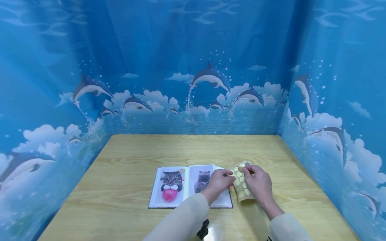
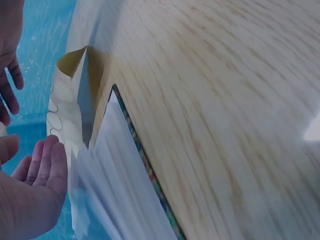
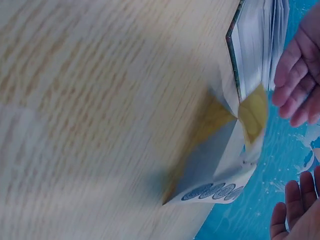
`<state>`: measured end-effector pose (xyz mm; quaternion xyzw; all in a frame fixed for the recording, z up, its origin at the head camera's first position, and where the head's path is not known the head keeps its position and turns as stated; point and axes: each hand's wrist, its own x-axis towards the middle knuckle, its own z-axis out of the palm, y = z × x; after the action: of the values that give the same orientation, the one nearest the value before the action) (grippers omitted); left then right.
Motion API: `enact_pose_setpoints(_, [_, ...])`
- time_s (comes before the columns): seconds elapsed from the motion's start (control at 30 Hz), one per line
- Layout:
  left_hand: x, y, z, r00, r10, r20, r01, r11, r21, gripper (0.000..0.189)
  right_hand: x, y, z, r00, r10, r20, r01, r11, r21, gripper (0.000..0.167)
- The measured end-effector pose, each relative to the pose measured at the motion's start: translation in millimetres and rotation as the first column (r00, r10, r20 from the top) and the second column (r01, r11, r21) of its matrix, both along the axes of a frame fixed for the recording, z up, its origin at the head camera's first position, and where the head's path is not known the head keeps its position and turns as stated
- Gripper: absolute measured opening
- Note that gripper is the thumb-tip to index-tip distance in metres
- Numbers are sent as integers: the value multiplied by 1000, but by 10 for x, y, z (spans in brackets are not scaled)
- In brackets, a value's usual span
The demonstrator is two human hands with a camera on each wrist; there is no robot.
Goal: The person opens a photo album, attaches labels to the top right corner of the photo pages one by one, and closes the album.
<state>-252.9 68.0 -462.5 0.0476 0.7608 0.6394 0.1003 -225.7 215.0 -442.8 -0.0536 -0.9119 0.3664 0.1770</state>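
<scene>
A sheet of round gold stickers (image 1: 242, 184) lies just right of an open photo album (image 1: 193, 202), bent upward off the table. At the sheet's left edge, my left hand (image 1: 219, 182) pinches it between thumb and fingers. My right hand (image 1: 260, 184) has its thumb and index finger together on a gold sticker (image 1: 240, 169) near the sheet's top. The raised sheet (image 2: 64, 117) shows side-on in the left wrist view, by the left fingers (image 2: 52, 165). In the right wrist view the sheet (image 3: 210, 160) curves up, and both fingertip contacts are hidden.
The album's left page bears a cat photo (image 1: 172, 184) with a round gold sticker (image 1: 182, 171) at its upper right corner. Another cat photo (image 1: 202, 180) is on the right page, partly behind the left arm. Dolphin-print curtains (image 1: 193, 67) surround the wooden table (image 1: 126, 180).
</scene>
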Motion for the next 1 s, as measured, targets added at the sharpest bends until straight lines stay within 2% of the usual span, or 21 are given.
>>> enact_pose_setpoints(0.17, [-5,-123,30,996,-9,-83,9,1000,1,32,-42,-16,-36,999,14,32,-15,1000,21,22])
enact_pose_setpoints(0.3, [-12,-254,27,982,-26,-185,8,995,-99,31,-76,-48,-54,999,20,44,-21,999,41,23])
enact_pose_setpoints(0.47, [-12,-453,-7,951,-57,-304,-35,956,-290,31,-114,-105,-71,999,52,15,-53,997,65,22])
enact_pose_setpoints(0.57, [-6,-563,-16,938,-75,-338,-62,924,-377,32,-134,-146,-76,997,73,-10,-72,995,76,20])
enact_pose_setpoints(0.7, [2,-693,-26,925,-103,-366,-91,875,-476,33,-185,-200,-89,996,89,-15,-87,991,103,20])
enact_pose_setpoints(0.77, [15,-757,-29,914,-120,-387,-115,839,-532,34,-215,-225,-96,995,100,-12,-98,988,119,20])
enact_pose_setpoints(0.87, [56,-849,-36,893,-154,-424,-161,769,-618,35,-265,-261,-109,993,118,-9,-116,982,146,21])
enact_pose_setpoints(0.93, [98,-903,-42,889,-180,-421,-175,715,-677,37,-295,-286,-112,991,131,0,-129,978,165,22])
enact_pose_setpoints(1.0, [146,-952,-48,887,-214,-409,-169,675,-718,41,-326,-312,-116,990,142,15,-142,972,189,23])
